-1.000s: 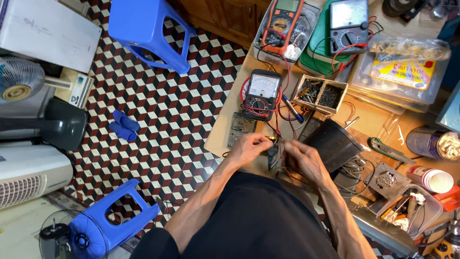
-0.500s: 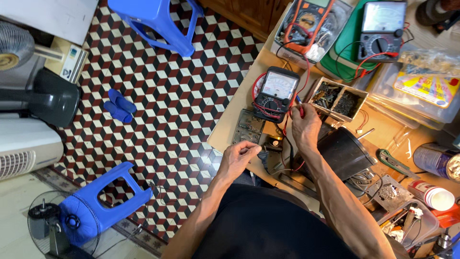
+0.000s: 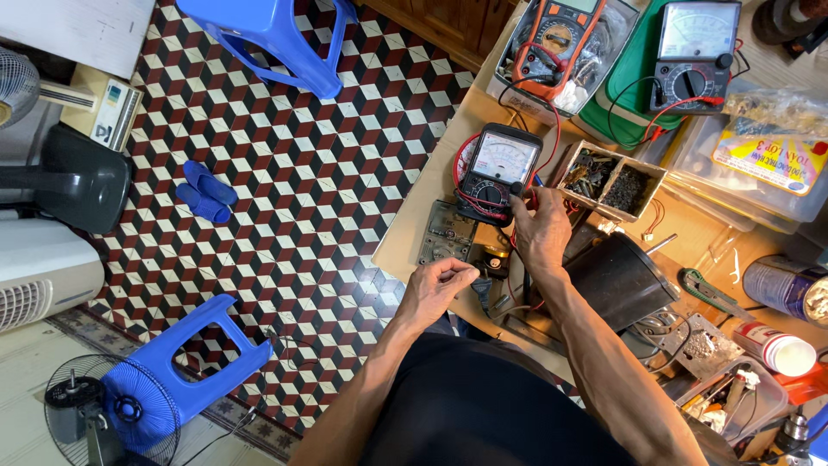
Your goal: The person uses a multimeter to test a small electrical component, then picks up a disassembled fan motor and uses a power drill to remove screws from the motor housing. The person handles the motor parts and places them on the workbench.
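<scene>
Cluttered workbench [image 3: 414, 246] over checkered floor. Analog multimeter [image 3: 498, 171] lies near left edge; its dial is pinched by right hand [image 3: 539, 231]. Left hand [image 3: 434, 289] is curled shut, contents indiscernible. Meter judged light, rigid, fragile-faced; best held by casing sides.

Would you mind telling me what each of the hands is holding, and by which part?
The right hand pinches the analog multimeter's selector knob. The left hand is curled shut; what it grips cannot be told.
</scene>
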Available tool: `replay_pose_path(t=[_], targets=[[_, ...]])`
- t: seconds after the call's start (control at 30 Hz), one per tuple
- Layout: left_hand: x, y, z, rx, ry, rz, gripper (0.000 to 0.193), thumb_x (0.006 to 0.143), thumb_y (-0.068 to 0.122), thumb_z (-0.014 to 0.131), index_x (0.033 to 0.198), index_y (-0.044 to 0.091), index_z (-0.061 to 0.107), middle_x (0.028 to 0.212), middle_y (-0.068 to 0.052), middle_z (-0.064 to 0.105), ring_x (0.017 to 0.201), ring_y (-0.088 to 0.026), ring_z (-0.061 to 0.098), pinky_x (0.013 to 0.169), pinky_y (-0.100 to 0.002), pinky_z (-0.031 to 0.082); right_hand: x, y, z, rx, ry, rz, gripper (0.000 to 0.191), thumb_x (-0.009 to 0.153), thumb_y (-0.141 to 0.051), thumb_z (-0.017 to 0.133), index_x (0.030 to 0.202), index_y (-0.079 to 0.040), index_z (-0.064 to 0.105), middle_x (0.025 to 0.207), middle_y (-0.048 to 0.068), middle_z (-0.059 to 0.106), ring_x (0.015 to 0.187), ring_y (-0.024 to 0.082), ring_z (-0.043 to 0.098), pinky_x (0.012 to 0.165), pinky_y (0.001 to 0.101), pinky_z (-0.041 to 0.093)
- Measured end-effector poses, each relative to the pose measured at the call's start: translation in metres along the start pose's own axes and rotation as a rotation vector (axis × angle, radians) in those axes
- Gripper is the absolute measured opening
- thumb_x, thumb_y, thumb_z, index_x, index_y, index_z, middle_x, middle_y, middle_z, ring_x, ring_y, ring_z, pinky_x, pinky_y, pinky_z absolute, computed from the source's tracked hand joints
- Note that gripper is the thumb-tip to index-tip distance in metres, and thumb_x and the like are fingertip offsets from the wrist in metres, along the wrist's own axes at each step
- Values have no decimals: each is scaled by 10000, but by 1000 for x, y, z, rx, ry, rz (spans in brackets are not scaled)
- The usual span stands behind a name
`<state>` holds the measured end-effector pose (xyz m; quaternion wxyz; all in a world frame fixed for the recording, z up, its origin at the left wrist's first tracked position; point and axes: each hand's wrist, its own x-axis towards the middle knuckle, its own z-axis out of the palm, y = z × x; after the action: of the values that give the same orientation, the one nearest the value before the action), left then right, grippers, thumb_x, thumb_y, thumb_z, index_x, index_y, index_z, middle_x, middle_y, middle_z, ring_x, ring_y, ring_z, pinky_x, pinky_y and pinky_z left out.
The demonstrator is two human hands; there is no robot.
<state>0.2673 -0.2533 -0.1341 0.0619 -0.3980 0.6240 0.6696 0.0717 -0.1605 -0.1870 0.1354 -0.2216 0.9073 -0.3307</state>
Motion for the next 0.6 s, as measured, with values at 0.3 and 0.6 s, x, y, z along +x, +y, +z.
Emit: replay_pose_path(t=[0.3, 0.6], targets=[[2, -9, -4, -32, -44, 14, 327, 945, 366, 703, 1050, 64, 768, 779, 15, 705, 652, -49, 559, 564, -225, 427, 12, -8, 8, -70, -16, 13, 278, 954, -249, 760, 1053, -8, 662, 1013, 141, 649, 855, 307, 667, 751, 462, 523], [3, -11, -3, -27, -48, 21, 337, 943, 377, 702, 1054, 67, 774, 807, -7, 730, 670, -61, 596, 584, -233, 460, 20, -6, 9, -173, -30, -43, 313, 951, -265, 757, 1067, 3, 643, 1018, 157, 631, 818, 320, 666, 693, 468, 537]])
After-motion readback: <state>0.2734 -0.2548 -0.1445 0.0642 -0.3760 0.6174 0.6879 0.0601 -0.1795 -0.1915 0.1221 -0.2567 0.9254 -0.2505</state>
